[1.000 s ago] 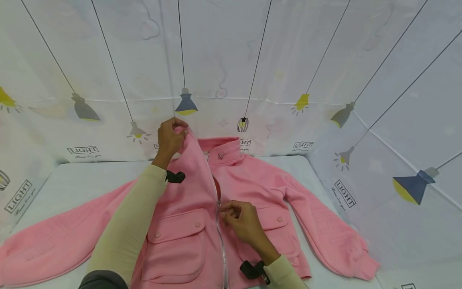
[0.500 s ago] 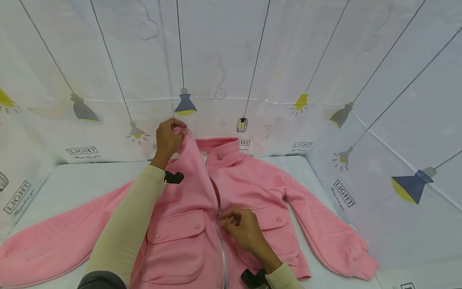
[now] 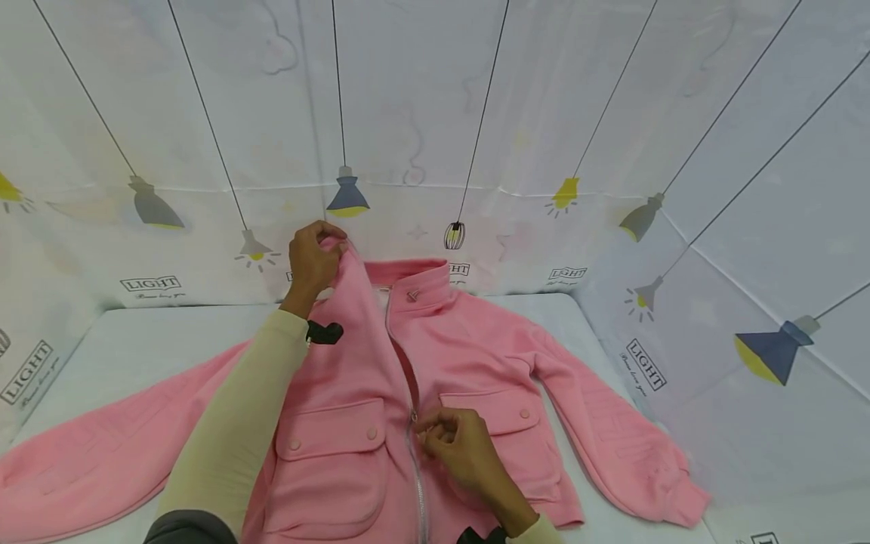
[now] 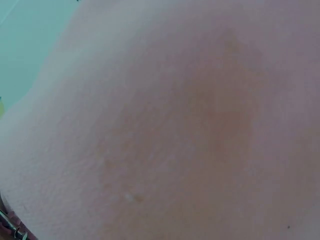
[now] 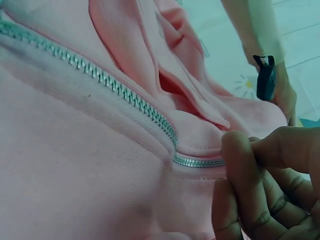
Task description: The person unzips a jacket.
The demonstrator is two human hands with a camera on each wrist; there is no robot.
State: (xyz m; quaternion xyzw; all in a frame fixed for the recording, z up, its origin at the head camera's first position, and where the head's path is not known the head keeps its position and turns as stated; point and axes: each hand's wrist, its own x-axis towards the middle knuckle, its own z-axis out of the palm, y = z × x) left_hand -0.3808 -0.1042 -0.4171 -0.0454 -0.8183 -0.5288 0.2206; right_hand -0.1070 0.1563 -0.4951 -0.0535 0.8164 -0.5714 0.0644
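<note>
A pink jacket lies spread front up, its sleeves out to both sides. My left hand grips the left-hand end of its collar and holds it raised. Down the front runs a metal zipper, parted above the slider and joined below it. My right hand has thumb and forefinger pinched at the zipper pull, which the fingers mostly hide. Close up in the right wrist view, the silver zipper teeth lead to the right hand's fingertips. A blurred close surface fills most of the left wrist view.
The jacket lies on a white-covered table. Behind and to the right stand white sheets printed with hanging lamps. A flap pocket sits left of the zipper, with another on the right.
My right hand has moved down the jacket front with the zipper slider, and the gap above it has lengthened. The left hand keeps its hold on the collar, shifting slightly left.
</note>
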